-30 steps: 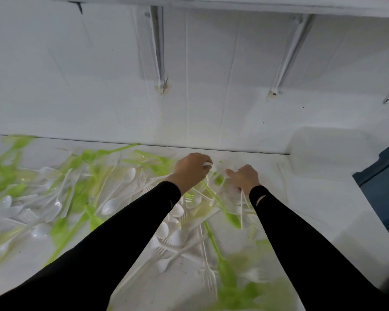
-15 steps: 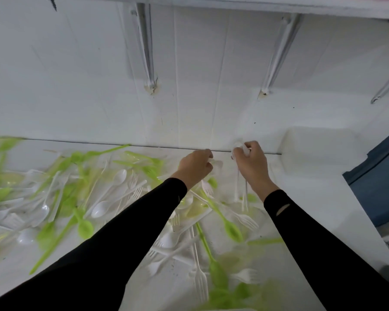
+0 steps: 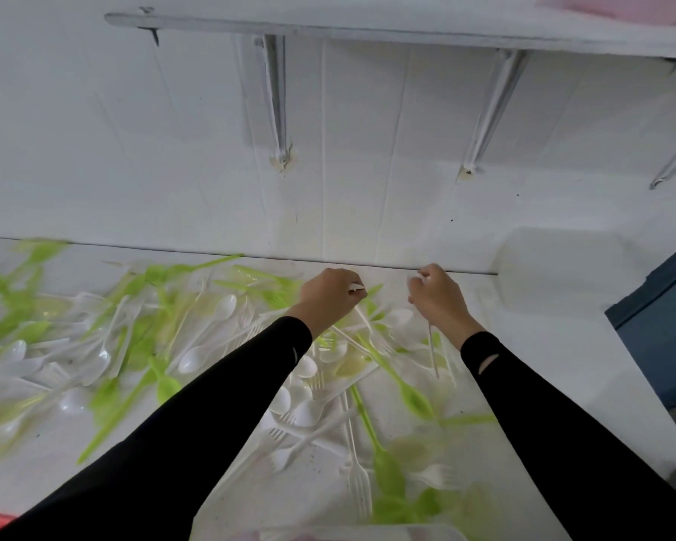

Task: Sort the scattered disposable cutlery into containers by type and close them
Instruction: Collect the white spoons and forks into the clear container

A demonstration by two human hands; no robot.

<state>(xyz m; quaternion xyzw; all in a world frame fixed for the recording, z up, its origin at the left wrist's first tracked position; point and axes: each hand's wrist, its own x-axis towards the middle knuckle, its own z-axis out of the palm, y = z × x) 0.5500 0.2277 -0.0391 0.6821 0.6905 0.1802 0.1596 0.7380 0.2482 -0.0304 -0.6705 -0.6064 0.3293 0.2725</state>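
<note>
**Cutlery [image 3: 211,345].** White and green spoons and forks lie mixed and overlapping on the white worktop [image 3: 562,384], thickest from the left side to the centre. None of it appears sorted. A white fork [image 3: 359,482] and a green spoon [image 3: 412,396] lie near the centre, crossing other pieces.

**Left hand [image 3: 328,300].** It is at the far edge of the heap, close to the wall [image 3: 172,150]. The fingers are curled and the fingertips pinch a white piece [image 3: 355,287]. Fork or spoon cannot be told.

**Right hand [image 3: 440,302].** It is just beside the left hand and not touching it. The fingers are curled round a few thin white stems [image 3: 432,353] that hang down towards the heap. Their heads are not legible.

**Containers.** A translucent tub [image 3: 555,267] stands against the wall to the right of the hands, clear of the heap. Whether it is lidded cannot be told. The rim of a second container [image 3: 367,531] shows at the near edge.

**Assessment.** The step in hand appears to be gathering white pieces of one type into the right-hand bundle. The task looks to be at an early stage.

**Recommended practice:**
- Check the head of each piece before adding it to the bundle.
- Lift each piece by the stem, straight up, so crossed neighbours are not dragged along.
- Keep the stems parallel and the heads one way, so the bundle lies flat and the lid will seat.
- Unload into the tub before the grip becomes crowded.
</note>
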